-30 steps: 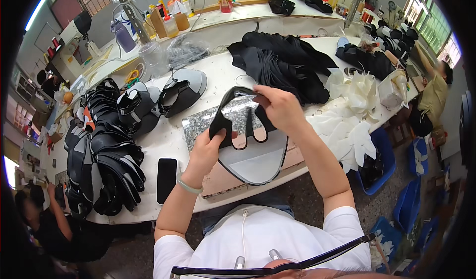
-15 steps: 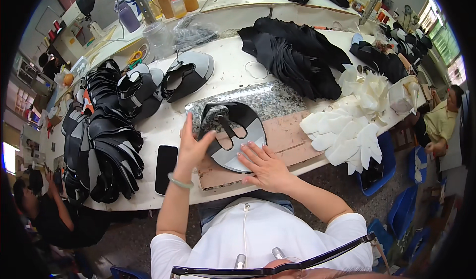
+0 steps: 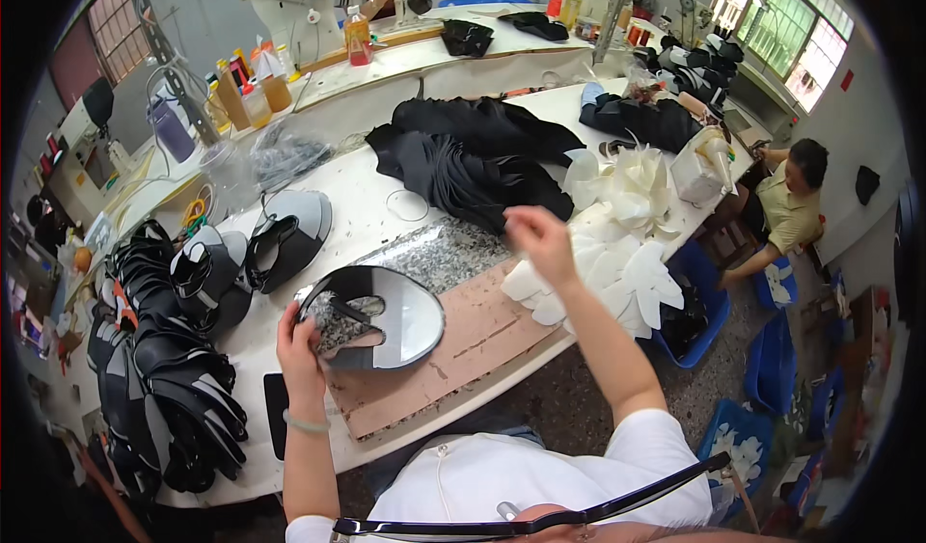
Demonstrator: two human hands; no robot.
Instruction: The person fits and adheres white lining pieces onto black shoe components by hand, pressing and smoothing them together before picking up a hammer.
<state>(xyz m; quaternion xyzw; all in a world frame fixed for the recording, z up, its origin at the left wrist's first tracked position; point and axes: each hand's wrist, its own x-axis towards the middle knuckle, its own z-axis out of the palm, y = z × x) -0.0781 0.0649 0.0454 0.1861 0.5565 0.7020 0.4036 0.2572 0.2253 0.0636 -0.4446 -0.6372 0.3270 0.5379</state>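
A black and grey shoe upper (image 3: 413,319) with cut-out openings lies tilted over the board. My left hand (image 3: 300,339) holds it by its left edge, thumb on top and fingers beneath. Away from it, my right hand (image 3: 543,246) is raised beside the stack of black fabric pieces (image 3: 482,152) and just above the white petal-shaped pieces (image 3: 598,278). Its fingers are blurred, and I cannot see anything in them. Below the upper lie a pinkish board (image 3: 434,374) and a speckled grey slab (image 3: 434,249).
Two shaped uppers (image 3: 289,239) stand at the back left, beside a large heap of black and grey uppers (image 3: 159,369). A dark phone (image 3: 276,413) lies near the front edge. Bottles (image 3: 253,104) stand behind. A blue bin (image 3: 699,302) and a seated person (image 3: 791,191) are at right.
My right hand has left the upper and moved right toward the black and white pieces. My left hand now grips the upper, which has turned. The view has shifted right.
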